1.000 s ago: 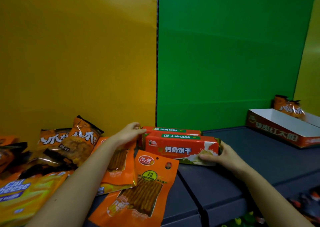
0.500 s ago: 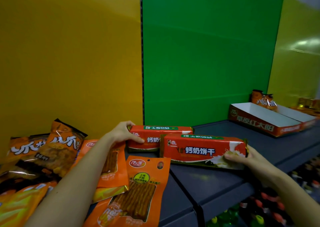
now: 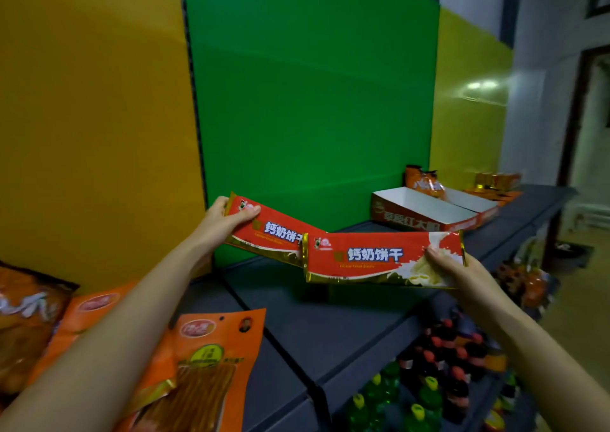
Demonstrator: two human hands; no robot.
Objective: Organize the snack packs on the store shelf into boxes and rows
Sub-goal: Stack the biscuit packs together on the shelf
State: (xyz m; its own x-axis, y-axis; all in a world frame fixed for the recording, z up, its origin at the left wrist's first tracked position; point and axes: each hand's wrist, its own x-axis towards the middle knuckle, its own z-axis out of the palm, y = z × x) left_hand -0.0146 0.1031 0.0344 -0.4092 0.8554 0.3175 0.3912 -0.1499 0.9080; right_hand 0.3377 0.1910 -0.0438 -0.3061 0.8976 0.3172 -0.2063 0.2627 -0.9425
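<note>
2 hands up, both above the dark shelf (image 3: 330, 312). Left hand (image 3: 221, 223) curls round the left end of the rear biscuit pack (image 3: 274, 233), which tilts down rightward. Right hand (image 3: 458, 269) pinches the right end of the front biscuit pack (image 3: 373, 256), held level. The packs overlap mid-span. Bare shelf runs right to an open box (image 3: 409, 222). Orange pouches (image 3: 204, 365) lie beside the left arm.

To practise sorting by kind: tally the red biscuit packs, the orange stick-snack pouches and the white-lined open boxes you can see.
Red biscuit packs: 2
Orange stick-snack pouches: 2
White-lined open boxes: 2
Total: 6
</note>
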